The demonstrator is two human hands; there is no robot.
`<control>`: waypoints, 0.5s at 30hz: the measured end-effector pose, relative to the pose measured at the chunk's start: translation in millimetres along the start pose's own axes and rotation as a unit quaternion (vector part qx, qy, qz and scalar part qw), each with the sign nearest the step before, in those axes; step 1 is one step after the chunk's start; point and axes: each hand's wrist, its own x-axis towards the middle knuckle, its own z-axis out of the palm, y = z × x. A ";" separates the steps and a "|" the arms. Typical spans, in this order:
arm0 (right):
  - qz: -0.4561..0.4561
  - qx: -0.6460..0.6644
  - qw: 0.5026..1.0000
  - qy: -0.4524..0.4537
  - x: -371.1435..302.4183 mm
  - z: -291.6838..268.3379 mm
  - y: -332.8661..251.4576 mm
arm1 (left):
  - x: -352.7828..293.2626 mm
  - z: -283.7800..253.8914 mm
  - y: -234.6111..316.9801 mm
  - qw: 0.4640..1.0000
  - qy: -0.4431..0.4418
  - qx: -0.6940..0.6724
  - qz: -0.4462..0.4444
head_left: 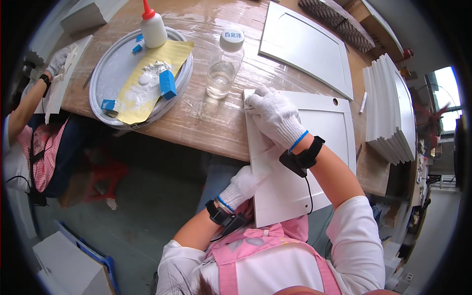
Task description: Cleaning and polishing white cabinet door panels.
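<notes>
One wide fisheye view looks down from the wearer's head, upright and unmirrored, its round black rim bending straight edges. It sits close above the pink cloth apron (236, 251) at the lower edge and faces forward over the film-covered brown table (216, 132). Mid-picture, nearby, come the white-gloved left hand (243, 186), the white-gloved right hand (274, 113) and the flat white framed panel (324, 128); a co-worker's bare forearm (27, 105) and a bright window (445, 91) reach the far sides

A white panel (282, 189) (round-holed) overhangs the table (216, 135).
</notes>
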 end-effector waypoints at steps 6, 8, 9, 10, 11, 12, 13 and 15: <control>-0.002 0.130 0.980 -0.152 -44.3 -25.1 18.1 | -0.9 -5.4 30.1 0.996 0.037 -0.018 -0.081; 0.070 0.209 0.957 -0.188 -57.9 -41.0 32.2 | -0.1 -14.3 45.6 0.982 0.050 -0.067 -0.168; 0.133 0.214 0.959 -0.129 -62.4 -45.3 42.3 | -2.3 -24.7 49.3 0.986 0.043 0.000 -0.162; 0.191 0.218 0.954 -0.070 -65.0 -47.9 54.9 | -4.5 -37.9 53.7 0.984 0.040 0.069 -0.158; 0.190 0.218 0.955 -0.071 -71.3 -50.7 71.9 | -4.9 -56.0 58.6 0.970 0.036 0.206 -0.125; 0.231 0.220 0.948 0.017 -81.6 -51.9 92.3 | -5.6 -77.7 86.2 0.956 0.116 0.236 -0.130; 0.267 0.223 0.932 0.105 -90.3 -48.2 106.4 | -4.4 -98.1 92.6 0.946 0.206 0.236 -0.087; 0.232 0.154 0.954 0.114 -110.1 -27.4 123.0 | 4.7 -124.0 99.6 0.912 0.405 0.044 0.052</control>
